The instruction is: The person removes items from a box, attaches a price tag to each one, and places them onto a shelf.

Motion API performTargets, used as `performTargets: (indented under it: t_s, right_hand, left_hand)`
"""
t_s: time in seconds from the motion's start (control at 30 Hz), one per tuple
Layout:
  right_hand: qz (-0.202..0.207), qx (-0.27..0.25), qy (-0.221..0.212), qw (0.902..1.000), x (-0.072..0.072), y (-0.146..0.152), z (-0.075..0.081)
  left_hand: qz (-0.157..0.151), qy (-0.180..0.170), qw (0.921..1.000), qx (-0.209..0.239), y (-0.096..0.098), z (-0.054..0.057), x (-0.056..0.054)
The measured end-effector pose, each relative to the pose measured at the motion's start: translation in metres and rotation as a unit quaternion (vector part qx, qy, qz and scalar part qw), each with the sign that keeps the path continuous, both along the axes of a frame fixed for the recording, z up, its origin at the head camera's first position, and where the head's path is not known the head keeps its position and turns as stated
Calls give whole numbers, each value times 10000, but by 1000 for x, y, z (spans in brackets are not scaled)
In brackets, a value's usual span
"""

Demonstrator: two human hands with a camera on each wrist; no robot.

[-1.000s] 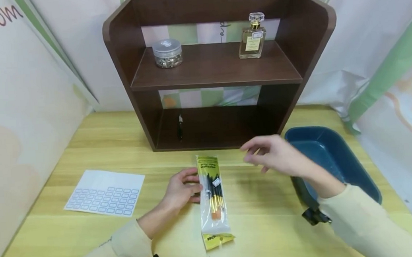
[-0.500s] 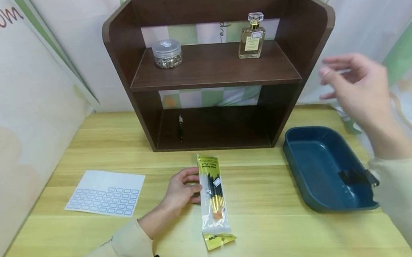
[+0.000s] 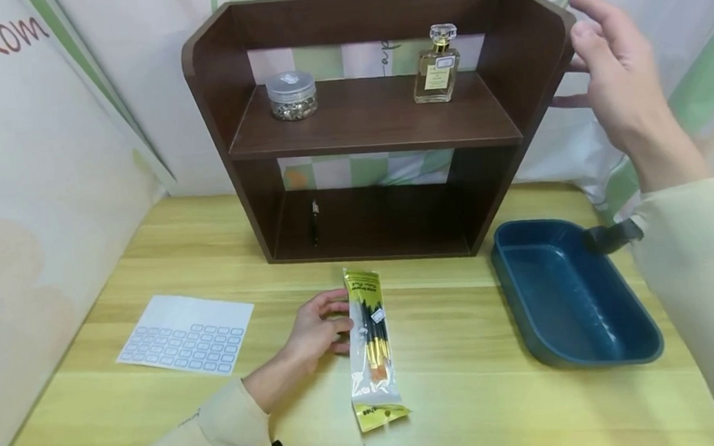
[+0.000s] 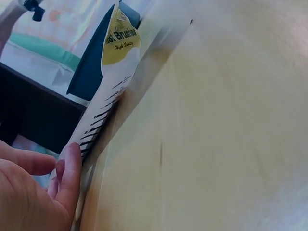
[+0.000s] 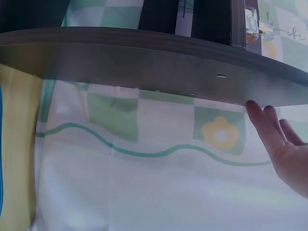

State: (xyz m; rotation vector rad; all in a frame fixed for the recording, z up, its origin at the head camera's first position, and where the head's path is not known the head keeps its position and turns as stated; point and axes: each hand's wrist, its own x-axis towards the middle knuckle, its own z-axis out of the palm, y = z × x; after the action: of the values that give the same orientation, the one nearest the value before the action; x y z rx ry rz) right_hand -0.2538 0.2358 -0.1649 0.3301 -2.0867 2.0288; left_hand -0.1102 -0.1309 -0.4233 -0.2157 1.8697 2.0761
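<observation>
A clear packet of paintbrushes point(image 3: 370, 339) with yellow ends lies on the table. My left hand point(image 3: 316, 329) holds its left edge, the thumb lapping over it and other fingertips out of sight behind it; in the left wrist view fingers point(image 4: 72, 166) meet the packet's side. My right hand point(image 3: 623, 80) is raised at the upper right side of the dark brown shelf unit point(image 3: 376, 142). Its fingers are extended beside the outer face of the side panel. In the right wrist view the fingertips point(image 5: 252, 108) reach that panel's edge; contact is hard to judge.
On the upper shelf stand a lidded jar point(image 3: 292, 96) and a perfume bottle point(image 3: 437, 69); a pen point(image 3: 315, 222) lies on the lower one. A blue bin point(image 3: 576, 297) sits at right, below my right forearm. A sticker sheet point(image 3: 184, 335) lies at left.
My right hand has risen from above the table, swung right over the bin, and come to the shelf unit's upper right side. My left hand and the packet have stayed in place.
</observation>
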Motion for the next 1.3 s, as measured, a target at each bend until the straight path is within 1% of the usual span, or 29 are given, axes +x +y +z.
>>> performTargets:
  t_s: [0.1,0.17,0.2,0.27,0.4,0.47,0.6,0.73,0.93,1.07,1.17,1.3]
  right_hand:
    - [50,154,-190,9997,-9,-1,4]
    - [62,137,-266,9995,-12,-2,4]
    - [71,85,-267,9996,-14,-3,4]
    - [178,-317,-284,9989,-17,-4,3]
    - [216,-589,-248,9977,-20,-4,-1]
    - [215,-672,-198,9973,-21,-3,-3]
    - [88,-690,-61,9976,-23,-4,-6]
    - [-49,-615,78,9981,-24,-5,-8]
    - [-191,-316,243,9990,-24,-11,-9]
    - [-196,-271,324,9989,-23,-13,-9]
    - [-179,-341,412,9984,-23,-15,-10]
    - [-136,-411,619,9971,-24,-18,-13]
  left_hand:
    - [-23,-24,10000,-2,2,1,-1]
    - [-40,-51,10000,-4,3,1,-1]
    - [-47,-66,10000,3,4,1,-2]
    - [-63,-75,10000,12,4,1,-2]
    - [-54,-83,9999,42,5,1,-2]
    - [-41,-97,9999,74,5,1,-2]
    - [-16,-117,9998,174,5,2,-3]
    - [42,-102,9994,339,5,1,-4]
    - [55,0,9983,581,7,2,-4]
    - [84,27,9972,746,9,5,-4]
    - [69,59,9962,866,11,7,-3]
    - [72,93,9947,1024,12,11,-4]
